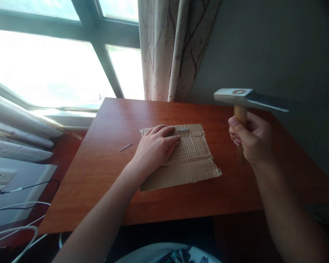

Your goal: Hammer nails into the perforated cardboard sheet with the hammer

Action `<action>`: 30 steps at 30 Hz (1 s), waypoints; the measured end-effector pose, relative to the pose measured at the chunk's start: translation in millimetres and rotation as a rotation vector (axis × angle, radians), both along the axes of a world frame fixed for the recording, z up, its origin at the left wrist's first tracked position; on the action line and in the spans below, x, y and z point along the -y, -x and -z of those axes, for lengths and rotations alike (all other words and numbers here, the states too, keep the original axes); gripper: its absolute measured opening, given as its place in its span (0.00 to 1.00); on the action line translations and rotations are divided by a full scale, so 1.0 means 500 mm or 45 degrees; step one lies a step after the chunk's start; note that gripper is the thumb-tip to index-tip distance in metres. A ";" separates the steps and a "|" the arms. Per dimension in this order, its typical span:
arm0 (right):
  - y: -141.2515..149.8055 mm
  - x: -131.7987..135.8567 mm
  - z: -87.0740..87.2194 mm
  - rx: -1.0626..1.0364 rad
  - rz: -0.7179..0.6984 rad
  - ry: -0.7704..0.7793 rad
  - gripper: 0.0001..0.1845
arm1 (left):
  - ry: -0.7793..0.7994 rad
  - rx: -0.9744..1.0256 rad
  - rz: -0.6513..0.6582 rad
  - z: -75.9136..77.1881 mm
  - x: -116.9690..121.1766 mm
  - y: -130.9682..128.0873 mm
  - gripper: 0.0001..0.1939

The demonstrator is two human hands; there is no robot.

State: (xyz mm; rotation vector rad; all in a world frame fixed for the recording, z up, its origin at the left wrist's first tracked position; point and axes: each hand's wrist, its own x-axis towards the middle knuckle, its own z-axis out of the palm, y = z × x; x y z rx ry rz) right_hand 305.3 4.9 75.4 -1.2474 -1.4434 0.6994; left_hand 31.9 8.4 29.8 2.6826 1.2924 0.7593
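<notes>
My left hand (157, 143) rests on a piece of brown cardboard (178, 171), palm down with its fingers stretched out. Rows of small punched holes cover much of the cardboard, and its edges are torn. Just beyond my fingertips, near the far edge, a short row of small metal pieces (183, 130) stands out; I cannot make out their exact kind. My right hand (253, 137) grips the wooden handle of a hammer (234, 95), raised above the right side of the table. The hammer's head carries an orange mark, and its right end is blurred.
A thin metal rod or nail (125, 147) lies on the wooden table (98, 182), left of the cardboard. Behind the table are a window (52, 69) and a patterned curtain (159, 54). White and black cables (22, 208) hang by a wall socket (2, 176) at the lower left.
</notes>
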 end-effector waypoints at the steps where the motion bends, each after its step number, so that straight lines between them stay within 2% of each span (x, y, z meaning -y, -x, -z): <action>1: 0.003 -0.002 0.003 -0.133 -0.007 -0.042 0.19 | -0.001 -0.003 0.001 0.000 0.000 0.000 0.16; 4: 0.015 -0.008 0.006 -0.347 -0.058 -0.086 0.22 | -0.011 -0.006 0.004 0.001 -0.001 0.001 0.16; 8: 0.021 -0.011 0.011 -0.449 -0.066 -0.149 0.25 | -0.016 -0.013 0.003 0.002 -0.001 0.001 0.16; 20: 0.011 -0.014 0.039 -0.403 0.060 -0.236 0.26 | -0.001 -0.013 -0.002 0.005 -0.002 0.002 0.16; 27: -0.004 -0.008 0.046 -0.538 -0.046 -0.156 0.26 | 0.028 -0.101 0.004 -0.015 -0.002 -0.009 0.15; 30: -0.005 -0.006 0.044 -0.576 -0.030 -0.163 0.29 | -0.001 -0.028 -0.018 -0.030 -0.007 -0.001 0.16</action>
